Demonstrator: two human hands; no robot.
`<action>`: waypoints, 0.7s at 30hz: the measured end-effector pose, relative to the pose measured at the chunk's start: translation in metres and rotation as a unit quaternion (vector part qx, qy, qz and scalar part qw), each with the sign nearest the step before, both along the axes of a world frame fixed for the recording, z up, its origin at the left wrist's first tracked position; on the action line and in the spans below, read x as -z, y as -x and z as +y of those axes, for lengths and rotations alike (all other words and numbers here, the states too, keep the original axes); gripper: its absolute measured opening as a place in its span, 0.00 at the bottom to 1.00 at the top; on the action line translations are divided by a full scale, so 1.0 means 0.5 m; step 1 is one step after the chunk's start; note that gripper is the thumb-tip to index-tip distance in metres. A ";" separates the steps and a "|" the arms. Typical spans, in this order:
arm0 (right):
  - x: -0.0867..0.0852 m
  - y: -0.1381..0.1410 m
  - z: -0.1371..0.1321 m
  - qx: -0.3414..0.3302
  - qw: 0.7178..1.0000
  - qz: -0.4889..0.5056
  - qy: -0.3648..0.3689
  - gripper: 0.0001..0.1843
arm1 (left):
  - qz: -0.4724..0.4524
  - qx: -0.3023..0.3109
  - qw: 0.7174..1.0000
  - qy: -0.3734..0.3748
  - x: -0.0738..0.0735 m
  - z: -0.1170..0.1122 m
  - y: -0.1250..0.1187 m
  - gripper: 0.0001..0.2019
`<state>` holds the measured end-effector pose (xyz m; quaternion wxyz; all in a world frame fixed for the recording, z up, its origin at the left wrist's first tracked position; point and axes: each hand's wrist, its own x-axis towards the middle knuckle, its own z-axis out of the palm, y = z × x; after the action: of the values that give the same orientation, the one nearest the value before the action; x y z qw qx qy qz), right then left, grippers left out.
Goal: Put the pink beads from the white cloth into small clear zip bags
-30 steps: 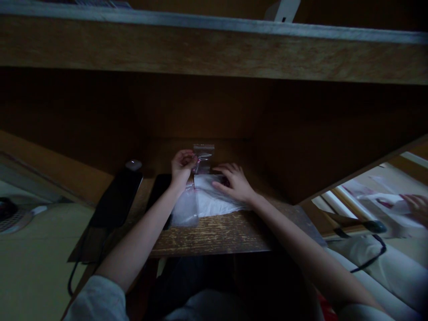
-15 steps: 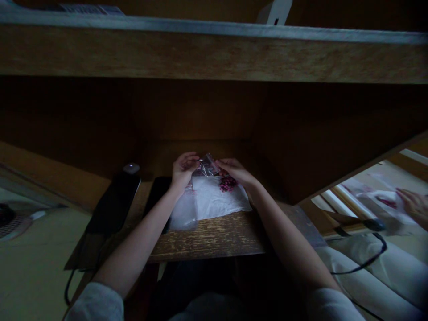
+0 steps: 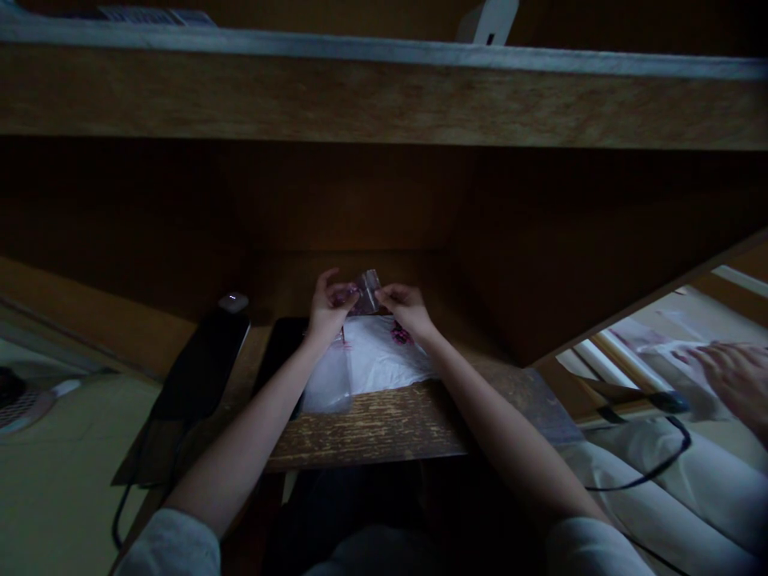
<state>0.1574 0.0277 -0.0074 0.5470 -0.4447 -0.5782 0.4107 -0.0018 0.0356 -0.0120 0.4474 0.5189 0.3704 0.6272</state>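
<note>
Between my hands, a small clear zip bag (image 3: pixel 368 292) stood pinched, my left hand (image 3: pixel 329 308) grasping one side and my right hand (image 3: pixel 406 310) the other. Just below my right hand, pink beads (image 3: pixel 401 334) lay on a white packet (image 3: pixel 378 364) on the wooden surface (image 3: pixel 366 428); a dark phone (image 3: pixel 281 352) sat beside my left hand.

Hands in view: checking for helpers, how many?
3: left hand and right hand holding a small plastic bag, and a co-worker's hand at far right. Others may be hidden.
</note>
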 end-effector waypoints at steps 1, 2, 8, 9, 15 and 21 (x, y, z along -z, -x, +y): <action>0.002 0.004 0.000 0.002 1.000 -0.003 -0.004 0.17 | 0.022 -0.013 1.000 -0.018 0.002 0.000 0.001 0.25; 0.003 0.007 -0.001 0.003 1.000 -0.007 -0.005 0.16 | 0.045 -0.030 0.998 -0.036 0.004 0.000 0.003 0.23; 0.007 0.012 -0.006 0.012 1.000 -0.024 -0.014 0.14 | 0.123 -0.083 0.986 -0.077 -0.002 -0.008 0.005 0.18; 0.008 0.012 -0.007 0.013 0.999 -0.028 -0.017 0.14 | 0.123 -0.079 0.986 -0.074 -0.003 -0.009 0.003 0.18; 0.010 0.015 -0.011 0.046 0.996 -0.058 -0.039 0.14 | 0.073 -0.033 0.996 -0.045 -0.006 -0.012 -0.006 0.19; 0.011 0.015 -0.008 0.044 0.995 -0.059 -0.062 0.13 | 0.100 -0.080 0.990 -0.067 -0.014 -0.014 -0.004 0.21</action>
<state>0.1498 0.0235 -0.0129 0.5560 -0.4586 -0.6138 0.3221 0.0000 0.0287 -0.0047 0.3210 0.5763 0.4110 0.6292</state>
